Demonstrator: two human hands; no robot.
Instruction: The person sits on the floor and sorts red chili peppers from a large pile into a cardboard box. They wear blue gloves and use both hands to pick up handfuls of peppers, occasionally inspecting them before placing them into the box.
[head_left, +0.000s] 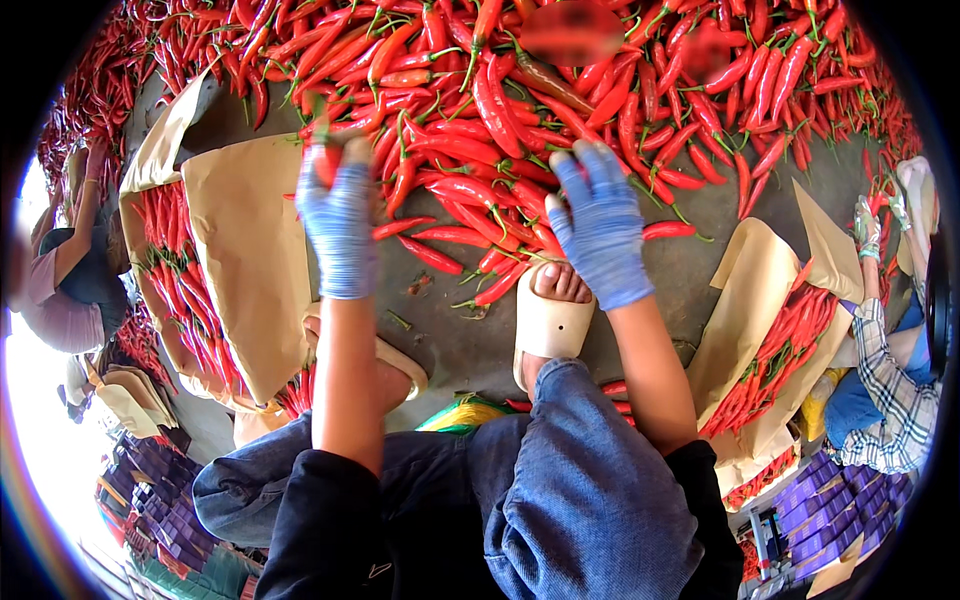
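Note:
A large heap of red chili peppers (457, 142) with green stems lies on the grey floor in front of me. My left hand (334, 225), in a blue knit glove with bare fingertips, is blurred and holds a red chili pepper (325, 163), its green stem pointing up. Gloved the same way, my right hand (600, 225) reaches over the near edge of the heap, fingers apart and fingertips at the peppers; I see nothing gripped in it. Left of my left hand stands a paper-lined box (251, 255) with rows of chili peppers (187, 292) inside.
Another paper-lined container (750, 277) of peppers stands at right. My sandalled foot (555, 322) is by the heap. Co-workers sit at far left (71, 285) and far right (889, 390). Purple cartons are stacked at lower left (161, 502) and lower right (840, 502).

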